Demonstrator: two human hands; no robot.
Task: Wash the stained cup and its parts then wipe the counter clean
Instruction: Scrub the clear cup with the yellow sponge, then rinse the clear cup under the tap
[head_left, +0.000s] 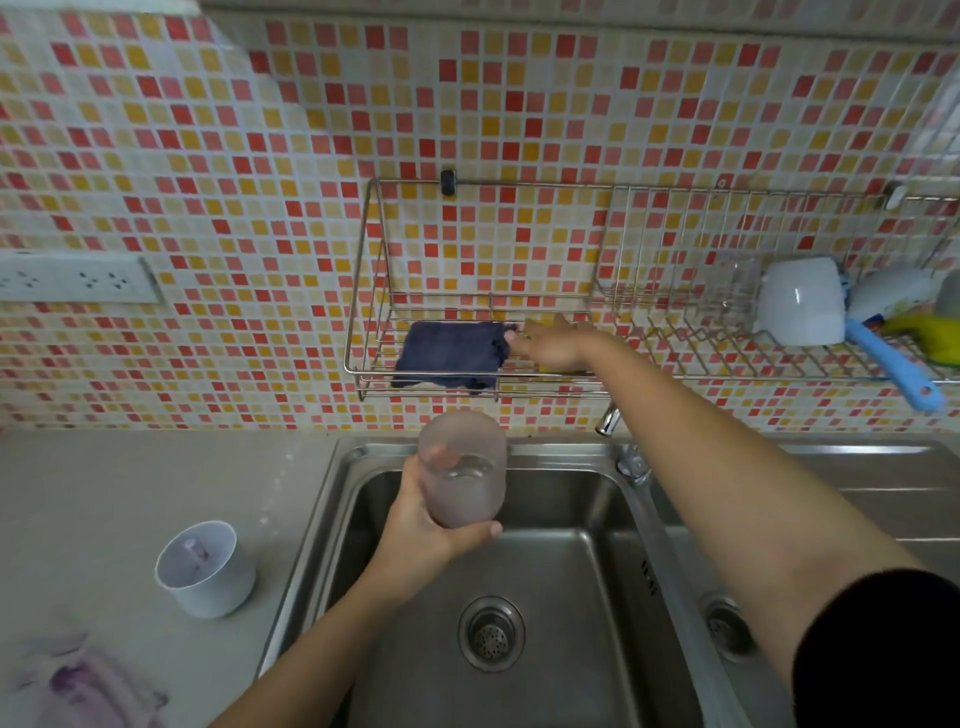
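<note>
My left hand (421, 530) grips a frosted translucent cup (463, 467) upright over the steel sink (587, 551); a little cloudy liquid sits in its bottom. My right hand (550, 345) reaches into the wire wall rack (363, 332), fingers spread over something yellow, right beside a dark blue cloth (449, 356). Whether the hand grips the yellow thing I cannot tell. A white cup part (205, 569) with a purple-stained inside stands on the counter left of the sink. A purple stain (78, 680) marks the counter at the lower left.
A tap (608, 421) stands behind the sink, under my right forearm. A second basin with its drain (727, 626) lies to the right. The rack's right side holds a white mug (802, 301), a blue-handled brush (893, 366) and other dishes. A wall socket (78, 278) is at the left.
</note>
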